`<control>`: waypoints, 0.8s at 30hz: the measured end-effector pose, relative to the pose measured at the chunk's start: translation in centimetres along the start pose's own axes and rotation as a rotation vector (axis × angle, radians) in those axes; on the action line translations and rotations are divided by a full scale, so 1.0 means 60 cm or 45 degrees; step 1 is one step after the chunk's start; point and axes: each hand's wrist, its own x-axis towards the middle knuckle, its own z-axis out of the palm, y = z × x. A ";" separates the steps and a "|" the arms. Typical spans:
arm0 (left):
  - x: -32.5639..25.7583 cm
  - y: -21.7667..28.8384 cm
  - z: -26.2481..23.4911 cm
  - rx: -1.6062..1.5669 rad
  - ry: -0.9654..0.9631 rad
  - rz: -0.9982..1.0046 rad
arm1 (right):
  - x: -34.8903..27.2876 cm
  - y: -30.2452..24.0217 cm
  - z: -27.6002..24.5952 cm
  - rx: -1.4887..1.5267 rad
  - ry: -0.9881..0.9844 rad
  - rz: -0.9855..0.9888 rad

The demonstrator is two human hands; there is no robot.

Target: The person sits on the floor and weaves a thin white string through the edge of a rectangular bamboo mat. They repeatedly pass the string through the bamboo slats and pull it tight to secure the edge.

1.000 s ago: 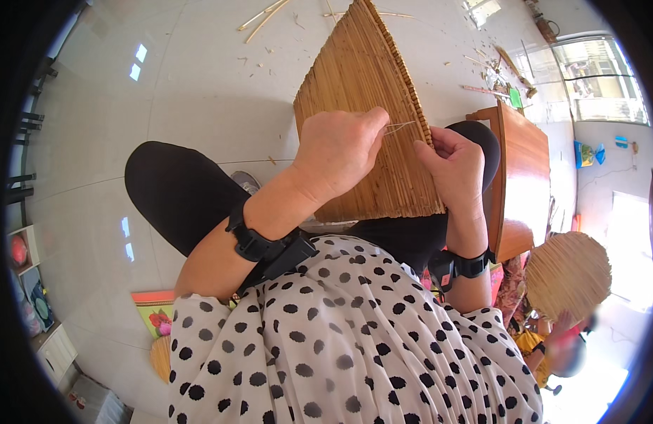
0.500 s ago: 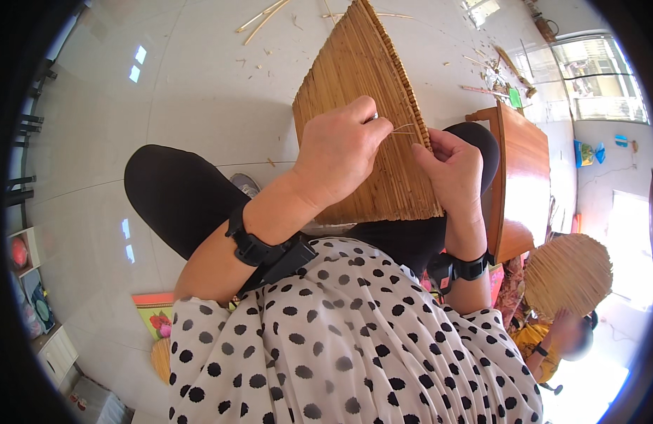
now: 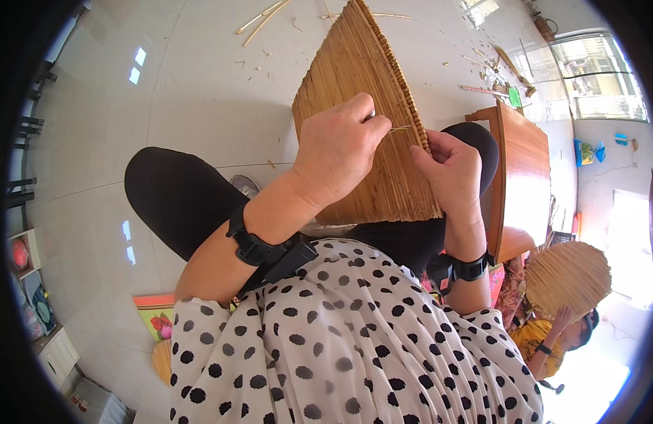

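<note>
A stiff panel of straw-coloured stalks [image 3: 340, 63], laid side by side with a thick bound right edge, stands tilted above my lap. My left hand [image 3: 338, 145] is closed in front of its face, gripping a thin needle-like tool [image 3: 400, 128]. The tool's slim tip points right, toward the bound edge; most of it is hidden in my fist. At that edge my right hand [image 3: 453, 164] pinches the panel, thumb in front and fingers partly behind it.
A brown wooden table [image 3: 527, 177] stands to my right. Beyond it, another person [image 3: 542, 346] holds up a round straw mat [image 3: 570, 278]. Loose stalks [image 3: 264, 17] and scraps lie on the tiled floor [image 3: 213, 78]. Shelves [image 3: 40, 304] line the left.
My left hand has shifted slightly left and up, and the thin strands by its fingertips now look like one line. My right hand stays on the edge. The other person's mat has moved slightly.
</note>
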 end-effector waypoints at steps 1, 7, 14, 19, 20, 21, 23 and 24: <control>0.000 -0.001 0.000 0.005 -0.001 0.004 | 0.000 0.000 0.000 -0.001 0.001 0.001; -0.002 -0.002 -0.001 -0.002 0.008 0.018 | -0.002 -0.001 0.001 0.003 -0.002 0.006; 0.005 -0.003 -0.010 0.030 -0.034 0.092 | -0.004 -0.001 0.001 -0.015 -0.009 -0.008; 0.007 -0.004 -0.013 0.024 -0.094 0.135 | -0.010 -0.004 0.004 -0.014 -0.042 -0.030; 0.006 -0.004 -0.012 0.011 -0.097 0.136 | -0.012 -0.006 0.005 0.003 -0.036 -0.038; 0.004 -0.006 -0.010 -0.010 -0.103 0.116 | -0.013 -0.007 0.006 0.020 -0.031 -0.046; 0.001 -0.010 -0.009 -0.046 -0.126 0.088 | -0.014 -0.011 0.009 0.055 -0.034 -0.053; -0.001 -0.011 -0.011 -0.075 -0.100 0.073 | -0.014 -0.012 0.010 0.067 -0.049 -0.055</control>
